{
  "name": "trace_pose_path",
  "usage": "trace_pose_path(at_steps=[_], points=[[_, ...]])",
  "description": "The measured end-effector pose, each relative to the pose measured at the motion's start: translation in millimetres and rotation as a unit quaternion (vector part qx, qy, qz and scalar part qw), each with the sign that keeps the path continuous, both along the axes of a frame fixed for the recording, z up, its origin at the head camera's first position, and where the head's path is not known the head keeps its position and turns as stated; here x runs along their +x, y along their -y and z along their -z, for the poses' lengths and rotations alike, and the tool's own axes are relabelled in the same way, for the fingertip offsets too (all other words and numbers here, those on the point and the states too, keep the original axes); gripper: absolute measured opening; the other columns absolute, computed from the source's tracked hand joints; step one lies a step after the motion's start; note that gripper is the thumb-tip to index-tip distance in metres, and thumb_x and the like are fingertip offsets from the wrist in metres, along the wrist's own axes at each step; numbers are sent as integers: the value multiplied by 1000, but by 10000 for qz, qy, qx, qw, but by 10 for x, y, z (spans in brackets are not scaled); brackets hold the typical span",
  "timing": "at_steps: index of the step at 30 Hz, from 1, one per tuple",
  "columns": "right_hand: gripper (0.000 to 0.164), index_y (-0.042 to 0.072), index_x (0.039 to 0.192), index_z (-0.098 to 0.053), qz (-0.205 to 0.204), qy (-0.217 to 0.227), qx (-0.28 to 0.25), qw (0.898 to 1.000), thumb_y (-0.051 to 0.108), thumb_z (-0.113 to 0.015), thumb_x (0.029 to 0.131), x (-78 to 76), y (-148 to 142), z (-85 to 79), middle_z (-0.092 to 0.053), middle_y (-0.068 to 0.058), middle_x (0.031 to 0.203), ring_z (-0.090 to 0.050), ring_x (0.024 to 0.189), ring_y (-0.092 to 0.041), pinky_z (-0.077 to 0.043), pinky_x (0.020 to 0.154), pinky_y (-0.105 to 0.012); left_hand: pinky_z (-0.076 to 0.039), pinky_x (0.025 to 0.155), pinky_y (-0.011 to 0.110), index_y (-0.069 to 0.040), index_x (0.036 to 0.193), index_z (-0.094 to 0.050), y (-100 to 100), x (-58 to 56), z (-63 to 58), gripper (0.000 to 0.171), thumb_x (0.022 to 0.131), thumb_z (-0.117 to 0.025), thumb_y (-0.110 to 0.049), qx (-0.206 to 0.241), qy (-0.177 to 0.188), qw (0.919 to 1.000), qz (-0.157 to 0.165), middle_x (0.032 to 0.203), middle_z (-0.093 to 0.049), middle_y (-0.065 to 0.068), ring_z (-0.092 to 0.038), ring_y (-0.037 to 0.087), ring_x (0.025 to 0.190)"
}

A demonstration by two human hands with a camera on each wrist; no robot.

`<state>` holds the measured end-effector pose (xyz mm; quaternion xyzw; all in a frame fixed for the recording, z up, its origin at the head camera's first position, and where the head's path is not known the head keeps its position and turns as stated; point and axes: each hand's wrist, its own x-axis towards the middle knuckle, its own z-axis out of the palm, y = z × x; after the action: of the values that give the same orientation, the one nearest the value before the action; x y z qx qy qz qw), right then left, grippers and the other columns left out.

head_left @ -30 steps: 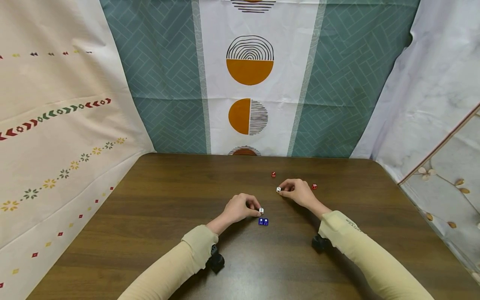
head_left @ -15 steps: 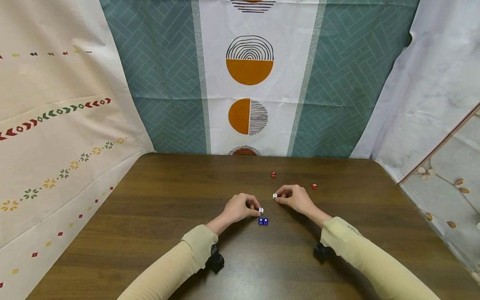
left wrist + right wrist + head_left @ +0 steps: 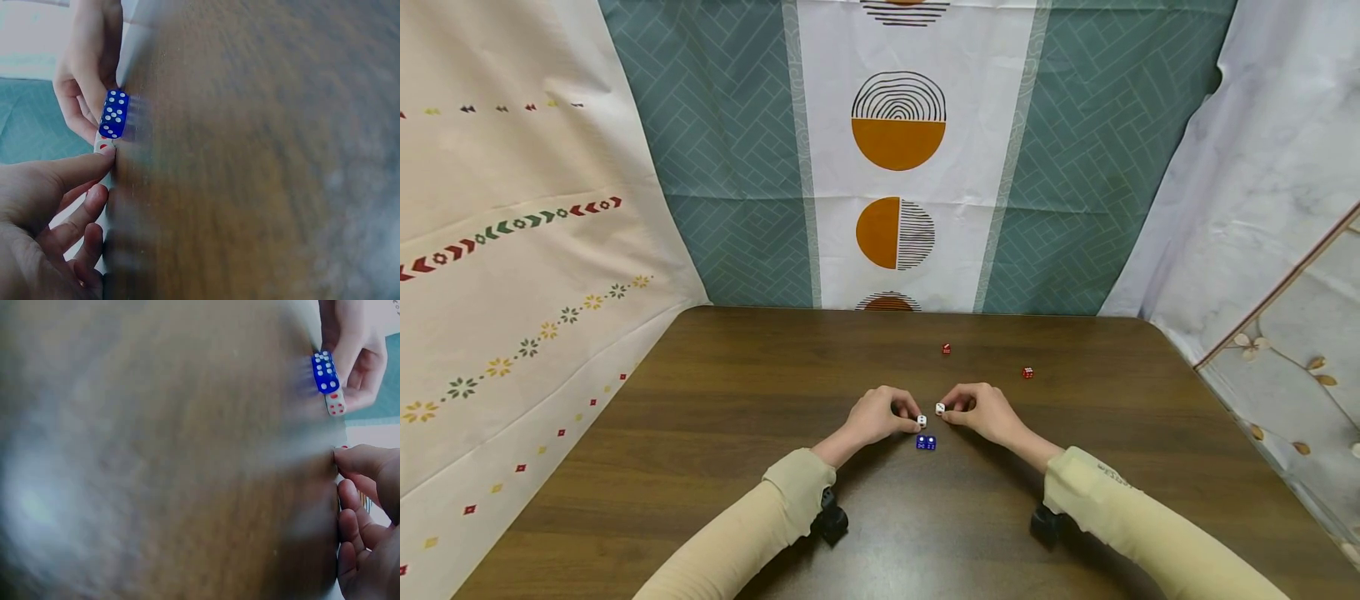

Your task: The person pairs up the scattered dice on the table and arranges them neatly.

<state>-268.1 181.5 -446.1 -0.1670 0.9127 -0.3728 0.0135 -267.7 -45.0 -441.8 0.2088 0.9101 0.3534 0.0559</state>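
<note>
My left hand rests on the wooden table and holds a white die between thumb and fingers. To its right, my right hand pinches a second white die, a small gap away from the first. Just in front of the left hand's die sit two blue dice, side by side. In the right wrist view the blue dice partly cover the left hand's die, which has red pips. The right thumb hides most of its own die there.
Two red dice lie farther back on the table: one beyond the white dice, the other behind the right hand. Patterned cloths hang along the table's back and sides. Black wrist cameras sit under both sleeves.
My right hand has come toward me and to the left with its white die, closing most of the distance to the left hand's die. The left hand and the blue and red dice have stayed put.
</note>
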Motion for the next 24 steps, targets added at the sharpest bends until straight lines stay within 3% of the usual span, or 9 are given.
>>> trace_pose_path(at_steps=[10, 24], points=[[8, 19, 93, -76, -333, 7, -35, 9994, 20, -77, 85, 93, 55, -2, -64, 3, 74, -50, 62, -10, -40, 56, -23, -35, 55, 23, -22, 85, -75, -10, 5, -18, 9, 81, -82, -24, -29, 101, 9999, -70, 71, -61, -8, -49, 6, 60], [9, 19, 92, -77, -435, -11, -41, 9990, 18, -78, 83, 148, 93, -1, -63, 3, 75, -51, 65, -9, -41, 58, -22, -34, 54, 23, -24, 86, -75, -12, 12, -11, 9, 80, -82, -26, -56, 30, 9999, -83, 72, -60, -9, -48, 6, 60]])
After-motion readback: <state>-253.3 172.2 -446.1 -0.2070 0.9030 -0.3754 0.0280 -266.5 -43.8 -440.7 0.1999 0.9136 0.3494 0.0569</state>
